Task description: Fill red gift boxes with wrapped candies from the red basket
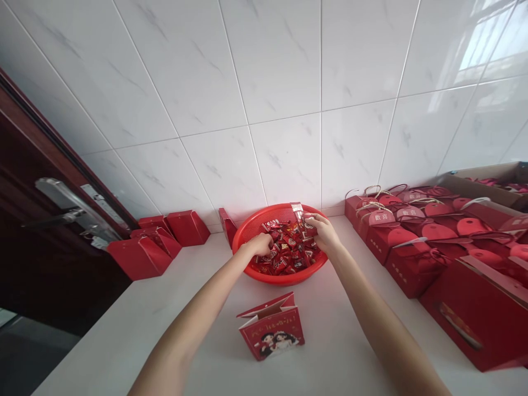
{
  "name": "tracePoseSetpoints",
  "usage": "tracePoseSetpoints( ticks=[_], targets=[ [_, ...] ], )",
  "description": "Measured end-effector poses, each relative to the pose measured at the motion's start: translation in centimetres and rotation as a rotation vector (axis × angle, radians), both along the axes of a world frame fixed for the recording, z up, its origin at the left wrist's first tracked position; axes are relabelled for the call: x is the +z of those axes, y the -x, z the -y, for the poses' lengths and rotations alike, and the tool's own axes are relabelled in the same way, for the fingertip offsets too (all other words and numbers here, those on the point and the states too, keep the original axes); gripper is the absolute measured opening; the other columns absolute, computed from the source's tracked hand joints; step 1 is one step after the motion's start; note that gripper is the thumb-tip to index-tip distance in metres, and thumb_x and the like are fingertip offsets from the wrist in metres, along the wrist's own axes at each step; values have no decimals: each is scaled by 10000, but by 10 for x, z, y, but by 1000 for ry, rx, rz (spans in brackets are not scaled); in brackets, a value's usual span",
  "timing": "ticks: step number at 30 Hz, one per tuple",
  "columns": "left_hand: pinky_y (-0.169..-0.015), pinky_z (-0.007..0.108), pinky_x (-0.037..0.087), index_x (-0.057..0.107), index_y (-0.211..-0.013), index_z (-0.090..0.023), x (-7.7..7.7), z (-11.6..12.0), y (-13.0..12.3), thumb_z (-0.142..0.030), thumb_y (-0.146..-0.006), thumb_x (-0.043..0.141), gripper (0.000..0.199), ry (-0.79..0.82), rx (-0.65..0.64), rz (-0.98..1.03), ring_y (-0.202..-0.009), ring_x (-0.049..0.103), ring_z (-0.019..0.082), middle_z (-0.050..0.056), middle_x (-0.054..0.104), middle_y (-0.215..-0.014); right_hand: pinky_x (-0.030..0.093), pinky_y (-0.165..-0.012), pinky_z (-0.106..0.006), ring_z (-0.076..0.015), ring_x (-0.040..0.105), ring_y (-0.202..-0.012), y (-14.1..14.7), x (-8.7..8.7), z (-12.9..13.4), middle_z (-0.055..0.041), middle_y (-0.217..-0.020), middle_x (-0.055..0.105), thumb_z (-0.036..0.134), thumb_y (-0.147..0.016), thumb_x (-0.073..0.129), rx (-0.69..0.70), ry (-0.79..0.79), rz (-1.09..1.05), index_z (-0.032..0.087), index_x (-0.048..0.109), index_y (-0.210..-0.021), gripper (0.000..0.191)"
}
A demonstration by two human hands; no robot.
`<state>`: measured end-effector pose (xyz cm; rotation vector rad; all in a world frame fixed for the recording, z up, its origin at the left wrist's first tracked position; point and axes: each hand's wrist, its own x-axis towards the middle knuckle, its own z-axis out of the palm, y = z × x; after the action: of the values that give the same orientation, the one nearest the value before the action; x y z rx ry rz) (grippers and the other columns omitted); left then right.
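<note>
While glossy, red-wrapped sweets [289,254] are touched by left hand [260,244], grip unclear, silvery packet [297,210] is pinched by right hand [324,230] at basket's [284,280] one o'clock.

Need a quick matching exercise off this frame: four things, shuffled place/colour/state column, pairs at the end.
Column 1
1. Left hand
2. Red plastic basket
3. Cartoon-couple box
4. Door handle

Column 2
A. Standing on the counter, nearer the camera than the basket
B. Silver, on the dark door
C. Reaching in among the wrapped candies
D. Perforated, holding a heap of wrapped candies

Pairs: 1-C, 2-D, 3-A, 4-B
</note>
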<state>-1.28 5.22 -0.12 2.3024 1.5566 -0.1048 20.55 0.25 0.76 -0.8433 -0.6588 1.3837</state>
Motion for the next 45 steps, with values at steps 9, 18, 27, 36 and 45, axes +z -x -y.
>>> tracePoseSetpoints(
  ticks=[9, 18, 27, 36, 45],
  targets=[
    [-819, 316, 519, 726, -847, -164, 16, 7, -3, -392, -728, 730, 257, 5, 6, 563, -896, 685, 232, 66, 759, -920, 529, -481, -255, -150, 620, -553, 1, 0, -1, -11, -623, 666, 200, -585, 726, 3, -8, 21, 178, 639, -741, 180],
    [-490, 220, 369, 698, -902, -172, 30, 34, -27, -486, -740, 747, 357, -25, 54, 1145, -471, 456, 48, -8, 658, -804, 525, -478, -254, -151, 621, -561, 4, 1, 4, 11, -635, 627, 241, -669, 747, 80, 14, 125, 195, 573, -724, 189],
    [-650, 269, 542, 709, -910, -173, 25, 37, -51, -437, -705, 806, 348, -139, -7, 1304, -682, 651, 143, 33, 710, -874, 505, -476, -236, -136, 610, -545, 3, 0, 6, 40, -652, 617, 277, -728, 701, 133, 8, 221, 207, 595, -839, 169],
    [-1024, 436, 521, 777, -889, -226, 8, 33, -43, -80, -790, 670, 206, -536, -228, 866, -1163, 625, 245, 86, 619, -1228, 505, -451, -229, -128, 603, -513, 3, 6, 9, 46, -635, 616, 331, -742, 717, 135, -1, 200, 203, 594, -817, 193],
    [-1022, 444, 525, 788, -880, -235, 10, 32, -39, -82, -791, 625, 241, -515, -229, 898, -1161, 615, 239, 79, 585, -1340, 562, -440, -265, -173, 668, -553, 3, 16, 17, 13, -686, 692, 226, -584, 852, 145, -27, 151, 197, 608, -841, 356]
  ],
)
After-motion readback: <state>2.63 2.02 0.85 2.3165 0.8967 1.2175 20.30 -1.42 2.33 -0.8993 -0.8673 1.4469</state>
